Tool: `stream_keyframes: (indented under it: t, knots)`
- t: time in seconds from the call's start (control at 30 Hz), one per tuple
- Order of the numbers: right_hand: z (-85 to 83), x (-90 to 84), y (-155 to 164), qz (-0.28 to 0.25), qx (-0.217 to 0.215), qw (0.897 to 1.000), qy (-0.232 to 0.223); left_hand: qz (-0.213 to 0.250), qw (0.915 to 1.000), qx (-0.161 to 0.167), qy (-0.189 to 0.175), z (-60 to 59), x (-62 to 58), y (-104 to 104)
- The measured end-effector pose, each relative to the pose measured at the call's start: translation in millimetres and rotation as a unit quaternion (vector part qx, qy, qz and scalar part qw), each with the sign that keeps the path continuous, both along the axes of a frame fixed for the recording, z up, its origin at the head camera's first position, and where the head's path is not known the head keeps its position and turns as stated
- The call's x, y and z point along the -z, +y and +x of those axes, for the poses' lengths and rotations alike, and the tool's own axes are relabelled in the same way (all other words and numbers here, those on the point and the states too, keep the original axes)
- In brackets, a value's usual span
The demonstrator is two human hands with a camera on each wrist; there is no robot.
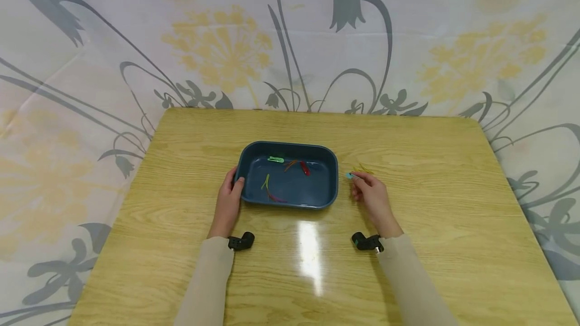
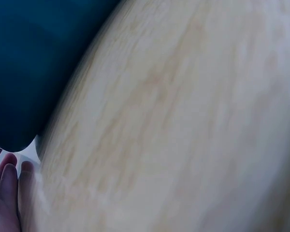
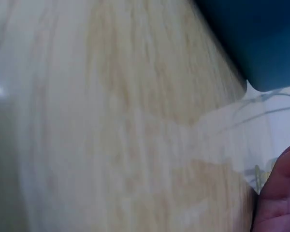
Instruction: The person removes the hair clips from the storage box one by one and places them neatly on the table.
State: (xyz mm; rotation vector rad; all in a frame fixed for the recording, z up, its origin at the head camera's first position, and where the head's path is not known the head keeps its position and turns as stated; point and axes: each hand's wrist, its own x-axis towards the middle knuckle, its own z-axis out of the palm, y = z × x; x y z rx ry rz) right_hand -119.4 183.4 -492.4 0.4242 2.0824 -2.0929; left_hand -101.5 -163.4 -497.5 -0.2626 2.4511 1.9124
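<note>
Fingers [image 1: 358, 179] pinch a turquoise clip [image 1: 349, 175]; left hand [image 1: 228, 199] grips rounded (glossy plastic) tray [image 1: 333, 185]

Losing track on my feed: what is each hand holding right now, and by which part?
The left hand grips the blue tray by its left rim. The right hand pinches a small light-blue clip at its near end with the fingertips.

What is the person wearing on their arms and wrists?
Both arms wear long, plain beige sleeves that reach the wrists. A small black camera is strapped at the left wrist and another at the right. Both hands are bare: no gloves.
</note>
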Motion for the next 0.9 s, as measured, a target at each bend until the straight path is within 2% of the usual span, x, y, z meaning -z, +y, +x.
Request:
stream_keyframes:
  t: [0.13, 0.37, 0.53, 0.7, 0.83, 0.9]
  knots:
    - [0.6, 0.4, 0.0, 0.003, -0.009, 1.0, 0.011, -0.005, 1.0, -0.003, 0.004, 0.3, 0.7, -0.9]
    - [-1.1, -1.1, -2.7, 0.008, 0.018, 1.0, -0.019, 0.003, 1.0, 0.002, 0.008, -0.4, 0.5, -0.3]
    - [-1.9, 0.2, -2.3, -0.013, 0.034, 0.999, -0.03, 0.009, 0.9999, 0.005, 0.001, -0.4, 0.5, -0.9]
    - [-1.5, 0.3, -1.9, -0.02, 0.029, 0.999, -0.021, 0.016, 0.9999, 0.006, 0.0, 0.2, -0.1, -1.7]
    - [-1.6, -0.9, -2.6, -0.016, 0.024, 0.999, -0.02, 0.022, 0.9996, 0.01, -0.016, 3.6, -16.5, 1.1]
    - [-1.9, -1.3, -2.8, -0.014, 0.019, 0.999, -0.027, 0.027, 0.9993, 0.011, -0.022, 4.0, -18.3, 0.8]
